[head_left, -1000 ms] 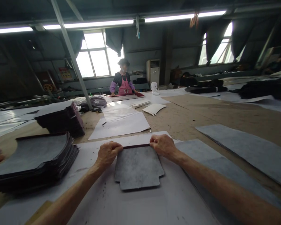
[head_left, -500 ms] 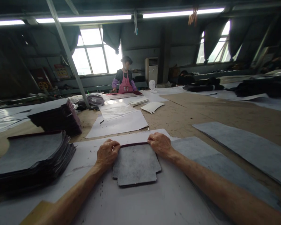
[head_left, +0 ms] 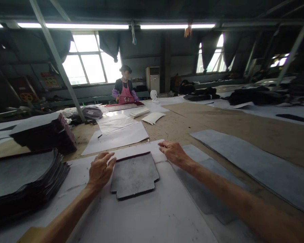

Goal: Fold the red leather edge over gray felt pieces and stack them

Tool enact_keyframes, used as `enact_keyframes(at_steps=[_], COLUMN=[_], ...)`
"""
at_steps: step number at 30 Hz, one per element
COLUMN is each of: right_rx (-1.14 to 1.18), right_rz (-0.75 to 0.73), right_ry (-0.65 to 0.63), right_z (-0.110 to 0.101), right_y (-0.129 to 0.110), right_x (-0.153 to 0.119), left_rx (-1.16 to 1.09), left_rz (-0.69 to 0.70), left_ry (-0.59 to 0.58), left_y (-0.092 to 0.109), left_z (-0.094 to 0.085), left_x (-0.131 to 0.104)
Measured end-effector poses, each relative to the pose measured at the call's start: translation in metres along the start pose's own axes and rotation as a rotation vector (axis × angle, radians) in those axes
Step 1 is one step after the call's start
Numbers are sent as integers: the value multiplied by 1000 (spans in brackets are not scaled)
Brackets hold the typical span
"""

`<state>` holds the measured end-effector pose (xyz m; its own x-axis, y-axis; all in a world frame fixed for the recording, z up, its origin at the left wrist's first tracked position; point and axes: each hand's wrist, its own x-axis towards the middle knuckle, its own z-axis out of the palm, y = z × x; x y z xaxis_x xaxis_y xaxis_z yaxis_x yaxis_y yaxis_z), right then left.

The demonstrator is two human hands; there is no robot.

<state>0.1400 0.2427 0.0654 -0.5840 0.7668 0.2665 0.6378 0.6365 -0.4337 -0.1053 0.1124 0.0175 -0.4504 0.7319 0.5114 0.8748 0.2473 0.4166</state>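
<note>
A small grey felt-like piece point(head_left: 135, 175) with notched lower corners and a dark red strip along its top edge lies flat on white paper in front of me. It looks more than one layer thick. My left hand point(head_left: 101, 170) is at its upper left corner, fingers apart, holding nothing. Off the upper right corner, my right hand point(head_left: 174, 153) hovers apart from the piece, its fingers loosely stretched to the left with nothing visible in them.
At left stand a stack of grey, dark-edged pieces point(head_left: 22, 179) and a taller dark stack point(head_left: 45, 133). Long grey sheets point(head_left: 243, 155) lie at right. White sheets point(head_left: 116, 136) are ahead. Across the table, a person in a pink apron point(head_left: 126, 94) stands by a white fan point(head_left: 154, 95).
Both hands have let go of the piece's top corners and moved apart from it. The view has turned to the right, so the scene sits further left.
</note>
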Motion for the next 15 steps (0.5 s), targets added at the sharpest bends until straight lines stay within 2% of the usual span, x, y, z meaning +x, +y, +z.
enact_keyframes(at_steps=[5,8,11,15], right_rx=[7,-39,-71,-39], right_rz=[54,115,137,117], right_ry=[-23,-32,-24,-16], right_z=[-39,-48,-45,-37], right_y=[22,29,36,45], right_x=[-68,-117,-150,-156], left_rx=[-81,-148,-189,-246], left_rz=[193,307,450,555], left_ry=[-75,-129,-227,-286], left_y=[25,43,70,113], left_z=[-22,-30,-27,-7], left_x=[-44,-72,-94,-109])
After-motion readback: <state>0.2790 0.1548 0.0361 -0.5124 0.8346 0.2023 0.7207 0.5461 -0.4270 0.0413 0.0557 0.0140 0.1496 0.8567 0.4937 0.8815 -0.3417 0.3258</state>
